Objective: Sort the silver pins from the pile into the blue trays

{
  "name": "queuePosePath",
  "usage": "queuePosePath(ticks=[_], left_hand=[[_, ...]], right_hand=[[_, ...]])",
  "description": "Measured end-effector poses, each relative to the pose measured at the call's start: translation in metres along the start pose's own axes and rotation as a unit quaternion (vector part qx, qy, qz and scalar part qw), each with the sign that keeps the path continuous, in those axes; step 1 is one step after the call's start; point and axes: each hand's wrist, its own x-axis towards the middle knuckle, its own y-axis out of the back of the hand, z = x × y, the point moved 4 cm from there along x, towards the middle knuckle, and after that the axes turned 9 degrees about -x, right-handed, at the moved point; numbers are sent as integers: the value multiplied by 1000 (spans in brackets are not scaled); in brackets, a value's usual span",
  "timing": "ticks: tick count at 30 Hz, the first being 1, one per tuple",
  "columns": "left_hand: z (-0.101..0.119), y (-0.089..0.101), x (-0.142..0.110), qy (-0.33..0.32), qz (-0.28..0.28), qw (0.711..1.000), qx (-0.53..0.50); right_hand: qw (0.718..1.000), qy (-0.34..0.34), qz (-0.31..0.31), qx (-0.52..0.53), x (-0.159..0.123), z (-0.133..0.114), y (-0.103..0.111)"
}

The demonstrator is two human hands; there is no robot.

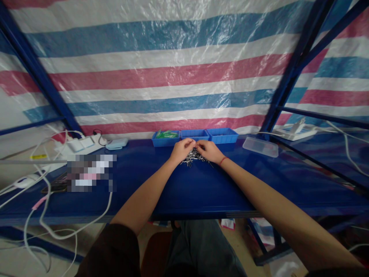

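Though heaped, metal pins point(194, 156) variously angled.

On my head view, the left hand point(183, 149) and right hand point(208, 151) meet fingertip to fingertip over a pile of metal pins point(193, 157) on the blue desk point(196, 192), just nearer than three blue bins point(194, 135); the left bin holds green pieces point(166, 134).

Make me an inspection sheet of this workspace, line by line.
Surface: glossy blue tabletop.
Job's things: loose pile of thin silvery metal pieces; three blue plastic bins behind, leftmost holding green pieces.
Clutter: shallow clear plastic container, right; pale blue case, left.
Grippers: bare left hand and right hand, fingertips close together at the pile; grasp unclear.
Cables: white cables hanging past the front edge, left.
Surroundings: striped plastic sheet, blue metal frame.
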Motion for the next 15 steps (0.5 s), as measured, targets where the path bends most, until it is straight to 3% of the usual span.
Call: queuePosePath(ticks=[15], left_hand=[[2,4,0,1,23,1000,12]], right_hand=[[999,-16,-20,24,-1,-6,-1]])
